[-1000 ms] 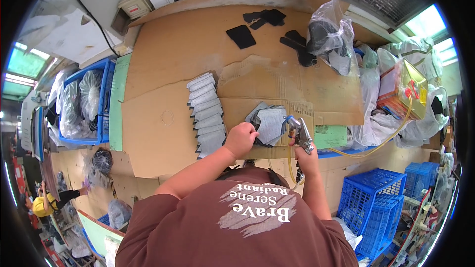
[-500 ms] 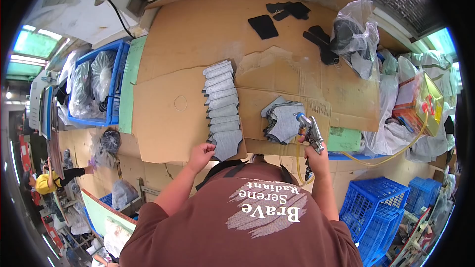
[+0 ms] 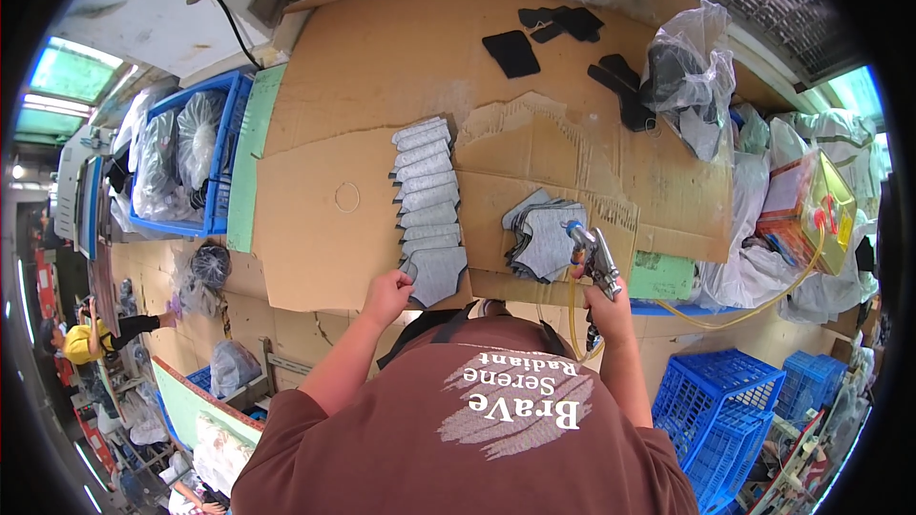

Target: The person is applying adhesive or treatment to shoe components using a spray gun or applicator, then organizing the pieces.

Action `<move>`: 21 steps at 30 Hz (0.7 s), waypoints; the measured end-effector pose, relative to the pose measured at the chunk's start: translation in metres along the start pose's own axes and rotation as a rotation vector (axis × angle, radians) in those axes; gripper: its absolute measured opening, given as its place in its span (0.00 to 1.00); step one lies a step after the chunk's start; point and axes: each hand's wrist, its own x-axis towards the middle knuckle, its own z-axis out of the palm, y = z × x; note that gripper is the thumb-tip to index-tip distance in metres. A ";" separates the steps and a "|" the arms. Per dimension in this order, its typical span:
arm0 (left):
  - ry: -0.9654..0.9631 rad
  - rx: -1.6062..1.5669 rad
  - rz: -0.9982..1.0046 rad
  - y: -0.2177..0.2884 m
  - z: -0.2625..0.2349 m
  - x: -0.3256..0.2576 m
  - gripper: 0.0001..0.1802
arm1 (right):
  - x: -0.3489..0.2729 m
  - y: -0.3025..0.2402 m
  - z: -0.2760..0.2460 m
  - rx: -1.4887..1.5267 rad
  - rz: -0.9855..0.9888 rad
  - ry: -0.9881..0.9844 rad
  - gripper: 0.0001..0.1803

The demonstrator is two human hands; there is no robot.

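Note:
A row of overlapping grey fabric pieces (image 3: 429,198) with dark edges runs toward me on the cardboard. My left hand (image 3: 388,296) is closed at the left edge of the nearest grey fabric piece (image 3: 436,277), thumb and fingertips pinching it. In my right hand (image 3: 611,311) is a metal spray gun (image 3: 598,262) with a blue nozzle end, fed by a yellow hose (image 3: 706,324). The nozzle points over a loose stack of grey fabric pieces (image 3: 546,240) right of the row; part of that stack lies behind the gun.
Cardboard (image 3: 324,162) covers the table, with a rubber band (image 3: 346,196) on it. Black cut pieces (image 3: 510,54) and a clear plastic bag (image 3: 692,76) lie at the back. A yellowish container (image 3: 811,205) stands right; blue crates (image 3: 716,401) sit lower right, a blue bin (image 3: 229,153) left.
The view has shifted very slightly. Both hands, the spray gun and the fabric pieces stay almost where they were.

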 end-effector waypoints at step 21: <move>-0.182 0.239 0.700 0.167 0.064 0.013 0.14 | -0.009 -0.013 0.014 -0.023 0.044 -0.060 0.15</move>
